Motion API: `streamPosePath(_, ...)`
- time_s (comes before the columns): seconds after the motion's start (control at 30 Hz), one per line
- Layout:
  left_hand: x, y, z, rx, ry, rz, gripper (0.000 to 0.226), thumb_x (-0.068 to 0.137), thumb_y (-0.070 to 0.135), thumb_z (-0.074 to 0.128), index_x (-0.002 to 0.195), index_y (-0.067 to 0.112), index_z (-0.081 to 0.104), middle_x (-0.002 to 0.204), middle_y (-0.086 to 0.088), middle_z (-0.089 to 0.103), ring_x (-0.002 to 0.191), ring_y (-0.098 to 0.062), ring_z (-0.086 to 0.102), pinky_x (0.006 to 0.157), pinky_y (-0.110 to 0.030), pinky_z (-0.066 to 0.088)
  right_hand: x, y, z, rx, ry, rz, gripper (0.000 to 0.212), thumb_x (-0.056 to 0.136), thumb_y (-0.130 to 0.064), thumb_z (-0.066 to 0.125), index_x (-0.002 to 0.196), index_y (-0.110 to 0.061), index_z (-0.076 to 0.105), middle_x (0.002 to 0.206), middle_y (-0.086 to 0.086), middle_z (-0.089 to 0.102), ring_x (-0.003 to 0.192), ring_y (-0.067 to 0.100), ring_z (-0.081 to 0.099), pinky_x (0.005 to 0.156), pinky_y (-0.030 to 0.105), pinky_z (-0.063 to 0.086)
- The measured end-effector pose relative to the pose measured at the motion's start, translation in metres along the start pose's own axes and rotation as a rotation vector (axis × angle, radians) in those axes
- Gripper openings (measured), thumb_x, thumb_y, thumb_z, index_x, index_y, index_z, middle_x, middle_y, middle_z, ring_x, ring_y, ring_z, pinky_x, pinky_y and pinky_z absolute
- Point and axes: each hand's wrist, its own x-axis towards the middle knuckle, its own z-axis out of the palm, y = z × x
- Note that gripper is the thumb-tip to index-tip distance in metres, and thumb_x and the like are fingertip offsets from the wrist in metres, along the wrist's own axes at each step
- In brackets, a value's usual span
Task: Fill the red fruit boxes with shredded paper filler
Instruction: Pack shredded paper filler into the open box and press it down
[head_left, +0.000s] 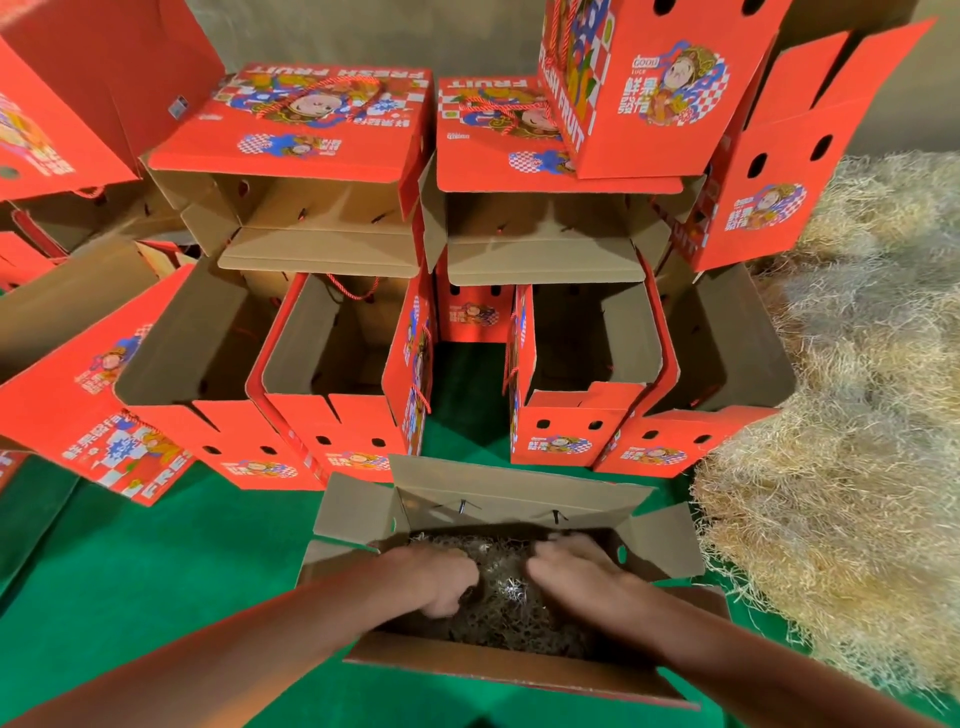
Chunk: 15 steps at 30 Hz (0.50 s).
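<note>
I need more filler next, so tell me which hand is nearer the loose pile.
Right. The right hand is in the open box on the side facing the pile; the left hand is in the same box, on the far side.

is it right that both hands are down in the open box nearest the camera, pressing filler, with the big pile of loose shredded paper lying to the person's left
Not quite: the pile of loose shredded paper lies to the person's right, as the head view shows. Both the left hand and right hand are in the open box, on the filler.
</note>
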Motion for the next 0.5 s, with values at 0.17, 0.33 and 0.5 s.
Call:
streamPosePath(0.17, -0.024, -0.006, -0.014, -0.069, 0.174, 0.058, 0.023, 0.097, 0.023, 0.052, 0.114, 0.01, 0.06, 0.123, -0.011, 0.056, 0.113, -0.032, 0.058, 0.094, -0.046, 0.049, -0.013, -0.008, -0.02, -0.209, 0.084, -0.123, 0.025, 0.098, -0.021, 0.052, 0.118, -0.01, 0.063, 0.118, 0.01, 0.064, 0.11, 0.025, 0.059, 0.09, 0.034, 0.047)
streamPosePath(0.33, -0.066, -0.034, -0.026, -0.254, 0.532, 0.151, 0.02, 0.099, 0.043, 0.047, 0.118, 0.044, 0.055, 0.115, 0.023, 0.054, 0.098, -0.001, 0.06, 0.079, -0.032, 0.053, -0.051, 0.005, -0.06, -0.054, 0.323, -0.147, 0.025, 0.097, -0.044, 0.054, 0.119, -0.035, 0.062, 0.112, -0.017, 0.067, 0.102, 0.004, 0.063, 0.092, 0.031, 0.05)
streamPosePath(0.5, -0.106, -0.043, -0.03, -0.511, 0.835, 0.235, 0.026, 0.1, 0.035, 0.056, 0.12, 0.05, 0.061, 0.119, 0.031, 0.058, 0.109, 0.004, 0.059, 0.096, -0.028, 0.05, -0.092, 0.019, -0.075, 0.142, 0.55, -0.12, 0.027, 0.095, -0.043, 0.056, 0.121, -0.04, 0.063, 0.11, -0.026, 0.067, 0.097, -0.009, 0.063, 0.09, 0.021, 0.053)
